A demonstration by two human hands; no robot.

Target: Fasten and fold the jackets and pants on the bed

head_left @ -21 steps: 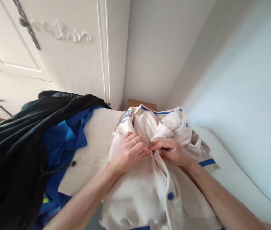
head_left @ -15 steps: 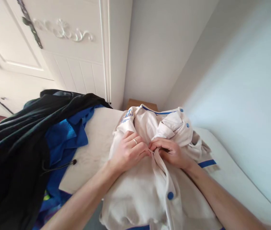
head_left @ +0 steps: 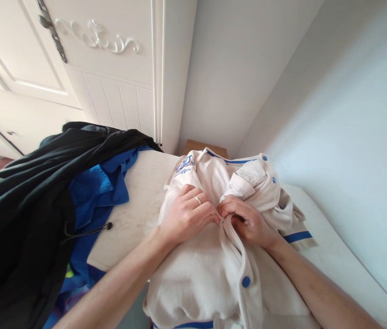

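A cream jacket (head_left: 193, 269) with blue trim and blue snap buttons lies in front of me, its collar at the far end. My left hand (head_left: 193, 214), with a ring on one finger, pinches one edge of the front opening. Close beside it, my right hand (head_left: 244, 220) grips the other edge of the placket, its fingers curled over the fabric. The two hands nearly meet at the middle of the jacket; whatever fastener lies between the fingertips is hidden. Lower on the placket, a blue snap button (head_left: 246, 282) shows. Blue embroidery (head_left: 185, 164) marks the chest.
The jacket rests on a pale board-like surface (head_left: 135, 201). Black clothing (head_left: 18, 219) and blue fabric (head_left: 101, 187) are heaped on the left, with a drawcord (head_left: 91, 233). A white cabinet (head_left: 111, 82) stands behind, and a wall (head_left: 344, 114) rises on the right.
The whole view has shifted slightly, so things appear a little further right. Both hands keep their grip at the same spot on the jacket's front opening.
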